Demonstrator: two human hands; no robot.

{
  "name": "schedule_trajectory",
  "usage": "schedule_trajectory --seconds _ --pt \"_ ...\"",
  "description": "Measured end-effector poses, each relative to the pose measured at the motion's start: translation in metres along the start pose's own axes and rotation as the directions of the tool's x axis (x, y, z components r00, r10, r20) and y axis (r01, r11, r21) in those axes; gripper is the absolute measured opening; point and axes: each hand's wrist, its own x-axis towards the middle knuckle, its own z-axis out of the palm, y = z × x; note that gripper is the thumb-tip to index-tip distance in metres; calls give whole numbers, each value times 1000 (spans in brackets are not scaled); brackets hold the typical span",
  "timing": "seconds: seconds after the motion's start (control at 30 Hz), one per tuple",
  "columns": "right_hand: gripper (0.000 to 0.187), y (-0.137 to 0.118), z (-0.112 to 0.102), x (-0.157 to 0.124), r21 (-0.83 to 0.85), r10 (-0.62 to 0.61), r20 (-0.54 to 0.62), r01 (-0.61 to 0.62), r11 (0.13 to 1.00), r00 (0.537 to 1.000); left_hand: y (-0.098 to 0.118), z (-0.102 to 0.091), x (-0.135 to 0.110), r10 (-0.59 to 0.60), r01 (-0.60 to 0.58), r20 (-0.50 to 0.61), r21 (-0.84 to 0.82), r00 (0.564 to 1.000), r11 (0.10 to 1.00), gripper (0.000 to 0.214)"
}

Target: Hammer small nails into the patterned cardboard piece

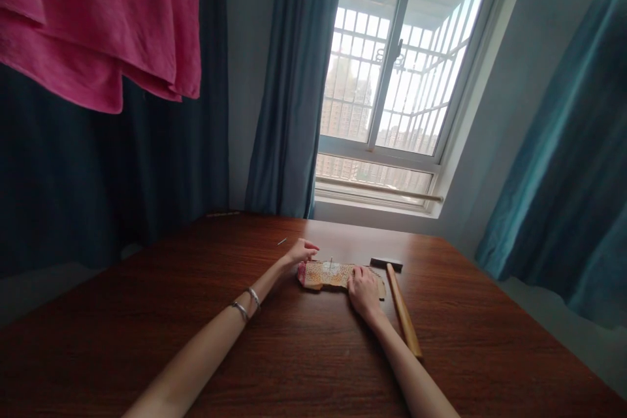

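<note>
A small flat patterned piece (329, 275), tan and pink like cardboard or cloth, lies on the dark wooden table (294, 353) in front of me. A thin pin or needle stands up from its middle. My left hand (301, 252) rests at its left end with fingers curled onto the edge. My right hand (363, 290) presses on its right end, fingers bent over it. Two bracelets sit on my left wrist.
A long wooden stick (403, 309) lies just right of my right hand. A small dark bar (386, 264) sits behind it. A thin pin-like item (281, 241) lies farther back left. Pink cloth (98, 19) hangs upper left; teal curtains frame the window (392, 78).
</note>
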Motion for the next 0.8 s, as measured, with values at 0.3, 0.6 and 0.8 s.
schedule_trajectory --seconds 0.3,0.6,0.8 --pt "28 -1 -1 1 -6 7 7 -7 1000 1000 -47 -88 7 72 118 -330 521 941 846 20" --pt "23 0 0 1 22 9 -9 -9 1000 1000 -51 -79 3 38 182 -321 627 946 757 21" --pt "25 0 2 1 27 -2 -23 2 1000 1000 -34 -73 -7 9 190 -296 634 955 749 22"
